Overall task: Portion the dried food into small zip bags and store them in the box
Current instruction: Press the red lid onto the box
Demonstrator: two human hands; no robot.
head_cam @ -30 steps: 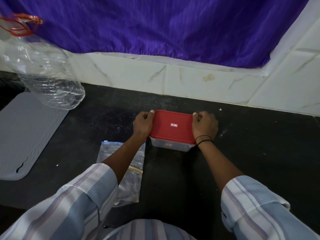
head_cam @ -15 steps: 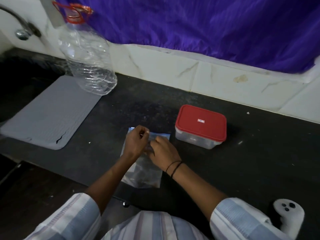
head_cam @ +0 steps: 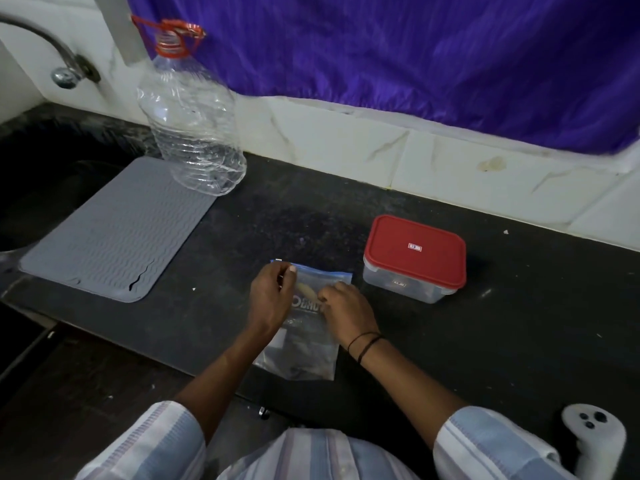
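A clear zip bag (head_cam: 303,344) with a blue seal strip lies flat on the black counter (head_cam: 519,306), dark contents showing near its lower end. My left hand (head_cam: 272,299) pinches the bag's top left edge. My right hand (head_cam: 346,311) presses fingertips onto the bag's upper right part, a black band on the wrist. To the right stands a clear plastic box (head_cam: 412,287) closed with a red lid (head_cam: 415,249), untouched by either hand.
A grey ribbed mat (head_cam: 110,230) lies at the left, partly over a dark sink. A large empty clear bottle (head_cam: 192,123) with a red cap ring stands behind it. A tap (head_cam: 65,69) is on the wall. A white controller (head_cam: 595,434) rests at bottom right.
Both hands left the red-lidded box and came down onto the zip bag. The view swung left, bringing the mat, bottle and tap into sight.
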